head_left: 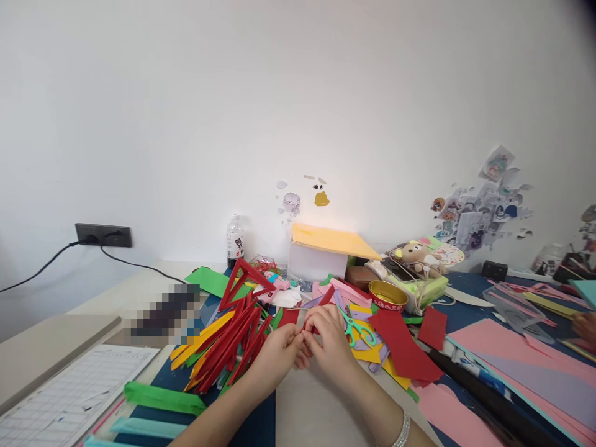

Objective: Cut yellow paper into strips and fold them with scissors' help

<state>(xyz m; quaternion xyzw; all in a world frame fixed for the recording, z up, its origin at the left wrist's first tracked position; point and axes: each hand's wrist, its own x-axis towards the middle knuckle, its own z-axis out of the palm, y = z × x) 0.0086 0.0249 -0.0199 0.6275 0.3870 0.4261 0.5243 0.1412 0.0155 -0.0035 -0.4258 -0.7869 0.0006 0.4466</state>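
My left hand [285,349] and my right hand [326,335] meet at the middle of the table with their fingers pinched together. Between the fingertips a bit of red paper strip [327,295] shows, its end sticking up behind my right hand; most of it is hidden. Left of my hands lies a heap of folded red strips [228,338] and yellow strips [193,338]. Turquoise scissors [358,331] rest just beyond my right hand, among purple and yellow scraps. Flat red paper pieces [404,347] lie to the right.
A gold tin [387,294], a plush bear [416,256] and a white box [311,262] stand at the back, near a bottle [235,242]. Pink sheets [526,360] cover the right side. Green strips [162,397] and a printed sheet [79,391] lie at left. Another person's hand [584,329] shows far right.
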